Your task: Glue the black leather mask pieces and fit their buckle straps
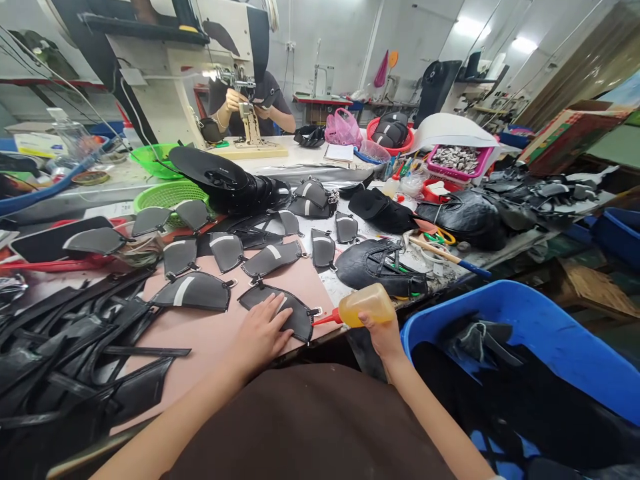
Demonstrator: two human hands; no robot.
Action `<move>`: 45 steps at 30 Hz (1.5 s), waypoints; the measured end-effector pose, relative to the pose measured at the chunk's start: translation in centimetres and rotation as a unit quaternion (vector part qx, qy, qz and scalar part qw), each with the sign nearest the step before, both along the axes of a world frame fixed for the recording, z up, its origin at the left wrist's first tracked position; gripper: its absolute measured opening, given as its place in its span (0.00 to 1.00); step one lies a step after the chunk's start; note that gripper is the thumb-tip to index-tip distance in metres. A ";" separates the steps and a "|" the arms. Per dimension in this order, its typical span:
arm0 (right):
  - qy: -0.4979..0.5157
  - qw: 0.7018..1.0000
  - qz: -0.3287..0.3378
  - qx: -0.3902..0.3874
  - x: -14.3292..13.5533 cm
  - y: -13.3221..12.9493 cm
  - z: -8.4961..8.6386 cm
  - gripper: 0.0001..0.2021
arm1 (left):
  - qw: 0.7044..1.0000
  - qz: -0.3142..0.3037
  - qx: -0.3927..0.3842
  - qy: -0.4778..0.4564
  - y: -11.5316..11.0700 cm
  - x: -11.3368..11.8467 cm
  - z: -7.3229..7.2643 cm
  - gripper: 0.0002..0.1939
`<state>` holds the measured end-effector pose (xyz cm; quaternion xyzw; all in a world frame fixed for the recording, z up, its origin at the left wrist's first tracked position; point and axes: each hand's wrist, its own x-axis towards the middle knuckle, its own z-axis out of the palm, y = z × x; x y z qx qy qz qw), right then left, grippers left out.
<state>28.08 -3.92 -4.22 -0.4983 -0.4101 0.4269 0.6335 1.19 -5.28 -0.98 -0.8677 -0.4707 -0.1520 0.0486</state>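
From where I stand, the left hand (267,330) lies flat, fingers slightly spread, on a dark panel (301,319) at the near edge of the pink board (210,330). The right hand (383,333) grips a bottle (367,305) of amber liquid, its red nozzle (326,319) pointing left at the panel's right end. I'd press the panel steady, hold the tip close to the border and squeeze lightly, lest liquid run onto the face. I can't tell whether the tip touches or anything flows. The left hand covers part of the panel; the bottle hides some right-hand fingers. The blue bin (550,303) on the right runs out of view.
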 end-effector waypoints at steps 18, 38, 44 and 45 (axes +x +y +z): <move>0.012 1.000 0.005 -0.006 -0.3 -1.1 0.9 0.25 | 1.000 0.008 -0.020 -0.008 -0.1 0.1 0.0 0.16; 0.208 0.971 -0.108 0.040 2.0 0.3 1.8 0.21 | 0.995 -0.056 -0.032 -0.075 2.1 1.0 10.9 0.17; 0.205 0.974 -0.086 0.031 1.9 0.4 1.7 0.21 | 0.926 -0.268 -0.265 -0.015 6.7 0.1 11.9 0.22; 0.202 0.975 -0.084 0.029 1.6 0.4 1.7 0.22 | 0.921 -0.279 -0.271 -0.001 7.2 0.1 11.2 0.23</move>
